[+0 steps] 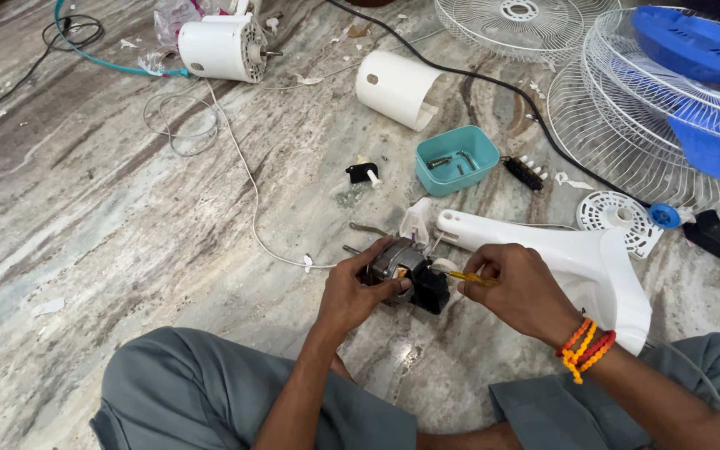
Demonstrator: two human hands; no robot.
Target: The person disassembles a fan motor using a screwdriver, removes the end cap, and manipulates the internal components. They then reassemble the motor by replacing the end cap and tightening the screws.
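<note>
The small fan motor [400, 265], dark metal with a black block at its near end, sits just above the marble floor [110, 242] between the person's knees, a short shaft poking out on its far-left side. The left hand [358, 287] is wrapped around the motor from the left, fingers curled over its top and thumb pressed against the body, so it is firmly clamped on it. The right hand [520, 287] is closed around a yellow-handled screwdriver [465, 276], whose tip points left into the motor's near end (exactly what it touches there is too small to tell). A band of orange and red threads [587, 347] circles the right wrist. Just behind the hands lies the white fan stand [568, 254], stretched from left to lower right, its narrow end close to the motor. Farther back on the floor stands a teal plastic tray [457, 160] with small metal parts in it, and left of it a small black piece [362, 172]. A white cylindrical cover [397, 87] and a white motor housing [225, 47] lie farther off, while white wire fan guards [627, 125] and a blue fan blade [697, 50] fill the upper right.
</note>
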